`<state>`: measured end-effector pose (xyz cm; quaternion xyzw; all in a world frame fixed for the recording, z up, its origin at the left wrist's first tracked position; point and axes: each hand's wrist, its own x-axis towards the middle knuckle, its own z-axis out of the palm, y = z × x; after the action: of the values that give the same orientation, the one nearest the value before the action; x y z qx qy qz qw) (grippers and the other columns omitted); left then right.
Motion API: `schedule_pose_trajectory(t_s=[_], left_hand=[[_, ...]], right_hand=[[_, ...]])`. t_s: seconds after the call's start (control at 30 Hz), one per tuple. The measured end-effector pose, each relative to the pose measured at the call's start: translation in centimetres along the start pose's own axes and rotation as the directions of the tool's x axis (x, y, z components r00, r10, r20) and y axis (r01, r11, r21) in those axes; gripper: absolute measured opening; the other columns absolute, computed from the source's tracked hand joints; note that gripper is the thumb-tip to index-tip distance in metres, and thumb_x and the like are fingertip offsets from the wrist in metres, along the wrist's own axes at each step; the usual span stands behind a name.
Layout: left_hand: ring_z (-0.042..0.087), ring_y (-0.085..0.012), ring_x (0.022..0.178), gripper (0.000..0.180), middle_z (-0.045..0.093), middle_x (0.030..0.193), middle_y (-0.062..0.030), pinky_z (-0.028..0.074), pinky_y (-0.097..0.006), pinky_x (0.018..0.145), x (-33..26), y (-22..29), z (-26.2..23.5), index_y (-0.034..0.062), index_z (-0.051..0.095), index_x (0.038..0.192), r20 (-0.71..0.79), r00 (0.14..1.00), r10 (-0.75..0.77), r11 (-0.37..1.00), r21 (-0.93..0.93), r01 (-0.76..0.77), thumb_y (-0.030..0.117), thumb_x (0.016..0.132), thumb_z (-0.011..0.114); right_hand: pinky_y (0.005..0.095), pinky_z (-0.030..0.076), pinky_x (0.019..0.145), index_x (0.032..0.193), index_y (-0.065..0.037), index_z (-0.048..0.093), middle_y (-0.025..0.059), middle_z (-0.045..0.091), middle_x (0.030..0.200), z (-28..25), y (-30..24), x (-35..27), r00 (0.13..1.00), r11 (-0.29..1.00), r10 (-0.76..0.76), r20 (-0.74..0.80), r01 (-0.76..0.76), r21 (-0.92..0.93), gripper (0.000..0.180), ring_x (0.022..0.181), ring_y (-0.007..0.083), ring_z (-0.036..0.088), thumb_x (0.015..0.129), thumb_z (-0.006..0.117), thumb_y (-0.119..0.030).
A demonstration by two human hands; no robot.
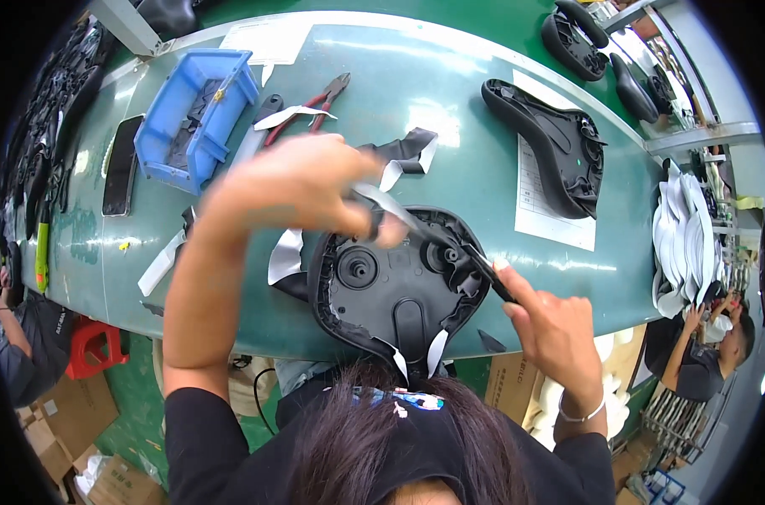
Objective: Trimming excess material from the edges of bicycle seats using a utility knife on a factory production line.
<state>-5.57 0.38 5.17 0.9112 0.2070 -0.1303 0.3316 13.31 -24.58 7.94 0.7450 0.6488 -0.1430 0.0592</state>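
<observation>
On the bench in front of me lies a black bicycle saddle [374,282], underside up, with its cover edge folded in around the rim. My left hand [306,185], blurred by motion, is closed above its far left rim. It grips a grey-black strip of cover material [397,212] that stretches to the saddle's far right rim. At the right rim my right hand [555,332] is closed on a slim black knife-like tool [493,279]; its tip meets the strip's end. Pale-backed flaps [437,349] stick up at the near rim.
A blue bin [167,139] with dark scraps, a phone [121,166] and red-handled cutters [319,105] sit at the left. Cut scraps [412,151] lie beyond the saddle. Another saddle [555,147] rests on paper at the right. People [706,345] work beyond the bench's right end and at far left.
</observation>
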Motion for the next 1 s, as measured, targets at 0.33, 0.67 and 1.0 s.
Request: schedule_pose_trajectory(t_s=[0.33,0.67,1.0], left_hand=[[0.042,-0.0111,0.047,0.028,0.046,0.057,-0.0029,0.037,-0.027,0.05,4.3,4.8,1.7,0.0066,0.045,0.075,-0.378,0.926,-0.021,0.2,-0.909,-0.367,0.026,0.095,0.049],[0.048,-0.0139,0.058,0.033,0.047,0.067,-0.0038,0.043,-0.028,0.054,-2.1,4.4,0.8,0.006,0.043,0.07,-0.509,-0.7,-0.5,0.847,-0.119,-0.519,0.028,0.095,0.048],[0.065,-0.0253,0.086,0.037,0.066,0.084,-0.016,0.049,-0.036,0.077,2.4,-3.3,5.9,0.0029,0.068,0.097,-0.211,0.977,-0.028,0.883,-0.463,-0.074,0.037,0.083,0.064]], right_hand=[[0.0424,0.04,0.045,0.134,-0.014,0.044,0.0122,0.057,0.061,2.9,0.4,-2.7,0.999,0.999,-0.032,-0.012,0.032,0.003,0.054,0.05,0.0338,0.056,0.084,0.062,-0.019],[0.0293,0.051,0.064,0.138,-0.008,0.038,0.0127,0.066,0.084,10.0,-4.1,-8.5,0.969,0.615,0.153,-0.193,0.059,0.787,0.051,0.068,0.0202,0.066,0.091,0.056,-0.014],[0.0254,0.05,0.051,0.113,-0.001,0.046,0.0074,0.064,0.091,6.1,0.2,1.4,0.951,0.108,0.299,-0.073,0.042,0.993,0.027,0.069,0.0129,0.064,0.093,0.052,-0.018]])
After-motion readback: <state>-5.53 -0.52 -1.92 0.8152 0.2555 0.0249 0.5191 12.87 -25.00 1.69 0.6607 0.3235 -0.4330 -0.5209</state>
